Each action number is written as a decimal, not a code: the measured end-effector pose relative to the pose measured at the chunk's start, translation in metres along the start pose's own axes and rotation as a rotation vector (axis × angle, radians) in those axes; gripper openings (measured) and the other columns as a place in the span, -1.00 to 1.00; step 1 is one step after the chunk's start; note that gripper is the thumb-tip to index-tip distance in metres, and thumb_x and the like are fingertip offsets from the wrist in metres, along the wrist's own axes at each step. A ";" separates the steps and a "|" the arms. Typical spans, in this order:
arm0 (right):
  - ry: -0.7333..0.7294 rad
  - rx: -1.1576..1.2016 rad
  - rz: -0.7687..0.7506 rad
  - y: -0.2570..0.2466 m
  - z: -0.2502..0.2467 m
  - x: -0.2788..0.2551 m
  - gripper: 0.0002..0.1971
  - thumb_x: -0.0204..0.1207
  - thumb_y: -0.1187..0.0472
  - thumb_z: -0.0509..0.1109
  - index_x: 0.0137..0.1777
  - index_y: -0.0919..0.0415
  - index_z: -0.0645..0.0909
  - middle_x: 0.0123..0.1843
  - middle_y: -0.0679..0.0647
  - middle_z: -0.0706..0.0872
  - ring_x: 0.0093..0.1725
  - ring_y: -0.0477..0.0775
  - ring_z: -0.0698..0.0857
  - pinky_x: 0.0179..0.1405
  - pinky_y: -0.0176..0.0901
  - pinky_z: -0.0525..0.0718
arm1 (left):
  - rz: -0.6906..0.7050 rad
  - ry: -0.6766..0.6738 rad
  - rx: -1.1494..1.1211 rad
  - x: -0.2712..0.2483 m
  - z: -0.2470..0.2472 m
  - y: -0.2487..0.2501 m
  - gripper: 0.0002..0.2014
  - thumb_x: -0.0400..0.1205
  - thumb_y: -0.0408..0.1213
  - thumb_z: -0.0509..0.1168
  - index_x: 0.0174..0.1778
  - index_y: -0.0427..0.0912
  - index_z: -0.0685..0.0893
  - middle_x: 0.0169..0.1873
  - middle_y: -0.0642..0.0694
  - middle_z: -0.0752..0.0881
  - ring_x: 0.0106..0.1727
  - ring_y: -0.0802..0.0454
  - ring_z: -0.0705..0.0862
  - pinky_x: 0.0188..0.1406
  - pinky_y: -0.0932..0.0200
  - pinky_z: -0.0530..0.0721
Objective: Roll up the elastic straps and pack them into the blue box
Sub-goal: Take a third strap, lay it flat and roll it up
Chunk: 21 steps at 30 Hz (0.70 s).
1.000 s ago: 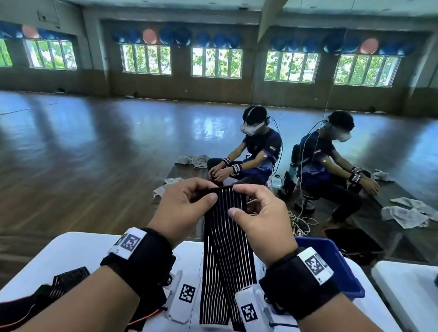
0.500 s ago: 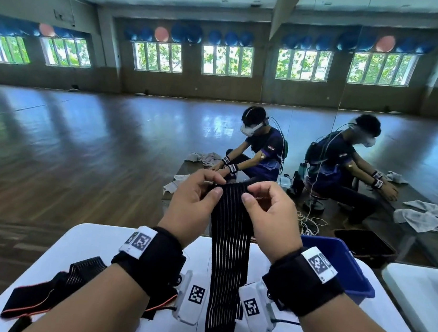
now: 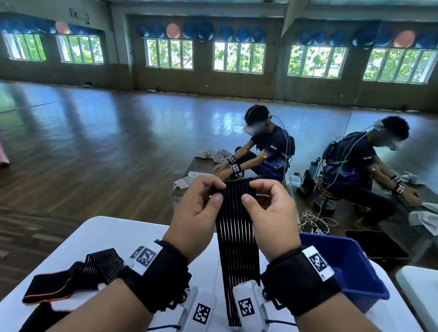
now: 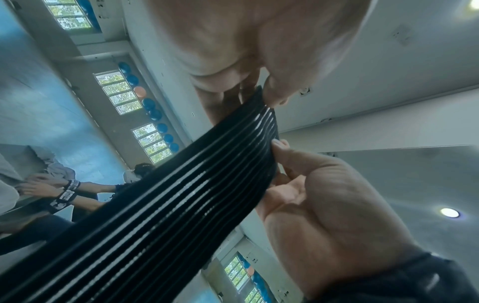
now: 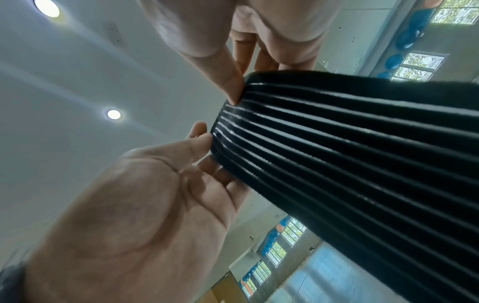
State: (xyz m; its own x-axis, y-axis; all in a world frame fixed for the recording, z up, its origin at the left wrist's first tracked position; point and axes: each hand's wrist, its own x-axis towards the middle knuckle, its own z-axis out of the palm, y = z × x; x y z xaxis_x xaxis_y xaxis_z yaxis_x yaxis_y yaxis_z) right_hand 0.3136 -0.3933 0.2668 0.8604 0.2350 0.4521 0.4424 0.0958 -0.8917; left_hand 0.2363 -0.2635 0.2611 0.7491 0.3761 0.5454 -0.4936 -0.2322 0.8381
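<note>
The top edge of a black ribbed elastic strap with thin white lengthwise lines is pinched between thumb and curled fingers of the right hand and likewise by the left hand, one at each corner. The strap is held up in the air and hangs down toward the white desk. A blue plastic box is seen just right of the right wrist. More black straps with orange edging are lying on the desk at the left.
</note>
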 end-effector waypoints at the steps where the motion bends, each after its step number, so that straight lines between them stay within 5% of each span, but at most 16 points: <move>1: -0.007 -0.002 -0.005 0.000 0.002 -0.001 -0.76 0.52 0.38 0.50 0.04 0.04 0.65 -0.05 -0.05 0.77 -0.11 -0.19 0.75 -0.10 -0.24 0.76 | 0.006 0.015 0.013 -0.002 0.000 -0.001 -0.72 0.74 -0.59 0.15 0.05 -0.10 0.60 -0.15 0.13 0.68 -0.16 0.19 0.63 -0.17 0.27 0.62; 5: -0.043 0.014 -0.005 0.005 0.006 -0.007 -0.71 0.49 0.41 0.53 0.01 -0.01 0.64 -0.05 -0.03 0.76 -0.12 -0.19 0.76 -0.11 -0.23 0.75 | 0.007 0.051 0.073 -0.006 -0.001 -0.004 -0.68 0.74 -0.55 0.15 0.09 0.00 0.63 -0.06 0.17 0.72 -0.02 0.20 0.70 -0.04 0.29 0.64; 12: -0.023 -0.020 -0.006 0.008 0.008 -0.009 -0.74 0.44 0.32 0.56 -0.01 -0.04 0.66 -0.04 -0.04 0.77 -0.03 0.03 0.77 0.06 0.15 0.79 | 0.000 -0.017 0.077 -0.010 -0.005 -0.009 -0.66 0.67 -0.60 0.23 0.16 -0.06 0.63 0.04 0.11 0.71 0.14 0.14 0.69 0.16 0.25 0.64; 17: -0.038 -0.046 -0.002 0.017 0.005 -0.021 -0.76 0.44 0.34 0.57 -0.07 -0.01 0.65 -0.13 -0.10 0.73 -0.11 -0.09 0.73 0.02 -0.06 0.76 | -0.088 0.062 -0.006 0.002 0.000 -0.018 -0.64 0.68 -0.62 0.18 0.18 -0.07 0.64 0.17 -0.11 0.72 0.17 0.10 0.72 0.15 0.19 0.69; 21: -0.234 -0.198 0.129 0.054 0.001 -0.066 -0.69 0.37 0.38 0.60 -0.08 -0.06 0.69 -0.10 -0.14 0.77 -0.09 -0.10 0.74 0.01 -0.16 0.74 | -0.197 0.105 -0.062 0.021 0.001 -0.039 -0.63 0.68 -0.59 0.18 0.17 0.00 0.66 0.21 -0.19 0.72 0.12 -0.04 0.75 0.12 -0.03 0.75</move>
State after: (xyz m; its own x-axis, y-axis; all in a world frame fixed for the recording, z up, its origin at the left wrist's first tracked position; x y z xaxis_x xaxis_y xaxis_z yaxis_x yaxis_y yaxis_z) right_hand 0.2805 -0.4028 0.1890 0.8414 0.4508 0.2979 0.3936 -0.1335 -0.9096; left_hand 0.2714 -0.2472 0.2398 0.7850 0.5011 0.3643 -0.3710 -0.0907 0.9242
